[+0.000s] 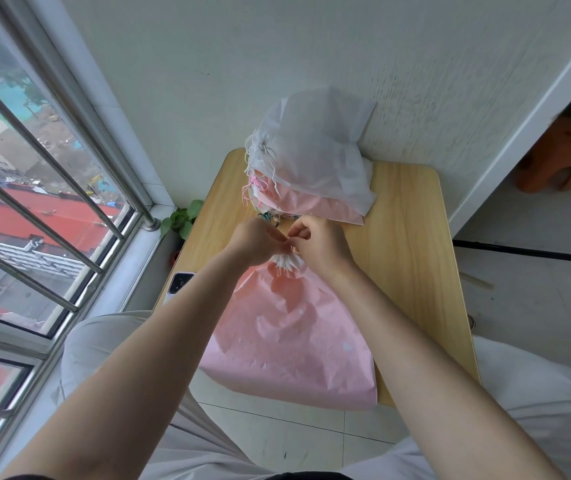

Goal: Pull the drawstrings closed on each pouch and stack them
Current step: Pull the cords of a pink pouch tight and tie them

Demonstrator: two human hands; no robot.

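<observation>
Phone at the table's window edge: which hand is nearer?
Left. The left hand is over the table toward the phone side; the right hand is farther across, beyond the pink pouch neck.

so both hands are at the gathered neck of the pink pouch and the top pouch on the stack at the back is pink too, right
Not quite. Both hands, left hand and right hand, are at the pink pouch neck, but the head view shows the stack's top pouch is white.

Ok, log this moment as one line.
step: cinching | both hands: left, right pinch drawstrings at gathered neck of pink fabric pouch | stack of white and pink pouches behind, on wooden table
</observation>
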